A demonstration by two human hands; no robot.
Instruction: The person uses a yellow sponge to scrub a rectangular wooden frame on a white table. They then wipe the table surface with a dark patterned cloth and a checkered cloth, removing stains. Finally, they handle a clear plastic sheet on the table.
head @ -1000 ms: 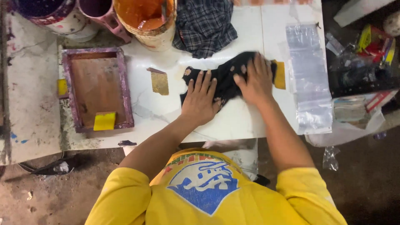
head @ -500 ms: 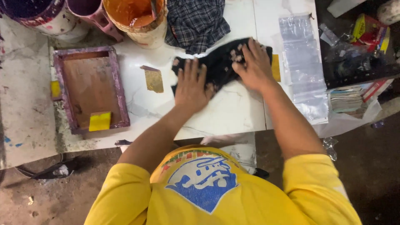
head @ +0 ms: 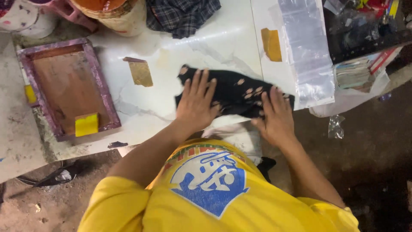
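Pressing flat with fingers spread wide, the left hand (head: 196,103) lies on the black cloth (head: 234,92), near its left end. The right hand (head: 274,114), also open and flat, rests on the right end of the cloth, at the edge of the white table (head: 214,47). Neither hand grips anything. A clear plastic bag (head: 307,51) lies just right of the cloth. Both hands hide parts of the cloth. Beyond the cloth, a checked fabric (head: 182,15) is cut off by the frame.

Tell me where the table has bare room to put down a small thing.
Bare white top lies between the wooden frame and the black cloth, around the brown card. The far edge is crowded: bucket, checked cloth, plastic bags.
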